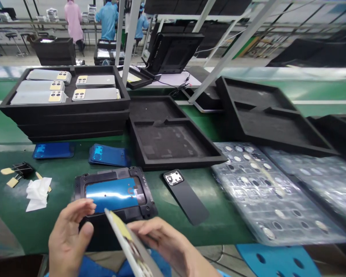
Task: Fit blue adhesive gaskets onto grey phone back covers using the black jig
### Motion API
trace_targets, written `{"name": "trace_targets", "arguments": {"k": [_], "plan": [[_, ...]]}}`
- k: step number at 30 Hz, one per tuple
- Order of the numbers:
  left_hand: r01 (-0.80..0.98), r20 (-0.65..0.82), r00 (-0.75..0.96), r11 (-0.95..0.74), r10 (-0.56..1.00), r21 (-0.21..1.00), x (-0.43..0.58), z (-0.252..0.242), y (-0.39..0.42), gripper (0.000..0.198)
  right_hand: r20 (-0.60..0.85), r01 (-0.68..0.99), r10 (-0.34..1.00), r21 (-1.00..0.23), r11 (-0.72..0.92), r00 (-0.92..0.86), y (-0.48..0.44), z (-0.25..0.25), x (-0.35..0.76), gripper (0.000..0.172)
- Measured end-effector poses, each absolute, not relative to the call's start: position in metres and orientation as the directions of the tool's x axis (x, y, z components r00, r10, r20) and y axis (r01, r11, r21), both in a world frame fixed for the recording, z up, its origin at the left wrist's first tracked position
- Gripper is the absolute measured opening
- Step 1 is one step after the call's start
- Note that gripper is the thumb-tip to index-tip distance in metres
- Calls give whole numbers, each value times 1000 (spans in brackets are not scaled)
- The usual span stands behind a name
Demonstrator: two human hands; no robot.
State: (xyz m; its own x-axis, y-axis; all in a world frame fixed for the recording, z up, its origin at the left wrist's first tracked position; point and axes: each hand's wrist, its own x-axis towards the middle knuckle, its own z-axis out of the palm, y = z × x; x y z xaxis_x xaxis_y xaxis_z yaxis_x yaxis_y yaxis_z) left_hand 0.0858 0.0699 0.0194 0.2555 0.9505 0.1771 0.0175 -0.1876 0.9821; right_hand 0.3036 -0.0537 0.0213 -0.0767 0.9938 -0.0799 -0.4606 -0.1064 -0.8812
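My right hand [167, 236] grips a pale phone back cover [132, 246], tilted on edge and slightly blurred, with yellowish film at its camera end. My left hand [70, 234] is open and empty to the left of the cover, thumb and fingers apart. Just beyond both hands, a black fixture [148, 206] has a shiny blue film sheet [111, 194] in its recess. Right of the fixture lies a dark grey phone back cover [188, 200] with a silvery camera area.
Stacked black trays [75, 111] hold several silver covers. Blue film stacks [53, 151] [109, 155] lie before them. A black tray [173, 140] stands centrally. Plastic blister sheets [271, 200] lie at right; a crumpled tissue [38, 194] and binder clips [23, 169] at left.
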Motion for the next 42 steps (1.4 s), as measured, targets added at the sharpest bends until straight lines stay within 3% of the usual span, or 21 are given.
{"name": "trace_targets", "arguments": {"k": [5,9,14,22,29,42], "plan": [[44,91,41,-93,995,995,79,7,90,20,43,-1,986,-999,44,160,-55,28,328,59],[43,24,18,-25,1000,999,81,-3,101,25,185,358,953,-929,90,242,-40,29,340,58],[-9,-69,76,70,995,998,92,-9,109,33,200,566,966,-821,74,163,-18,26,349,61],[10,-152,70,151,986,988,99,-5,110,39,44,638,999,-769,54,-31,1,23,349,74],[-1,-161,103,162,982,987,98,-10,109,45,-92,636,993,-772,-21,-79,13,22,347,71],[-20,-154,110,157,982,987,94,-14,107,44,-169,599,983,-795,-90,-77,20,25,347,72]]}}
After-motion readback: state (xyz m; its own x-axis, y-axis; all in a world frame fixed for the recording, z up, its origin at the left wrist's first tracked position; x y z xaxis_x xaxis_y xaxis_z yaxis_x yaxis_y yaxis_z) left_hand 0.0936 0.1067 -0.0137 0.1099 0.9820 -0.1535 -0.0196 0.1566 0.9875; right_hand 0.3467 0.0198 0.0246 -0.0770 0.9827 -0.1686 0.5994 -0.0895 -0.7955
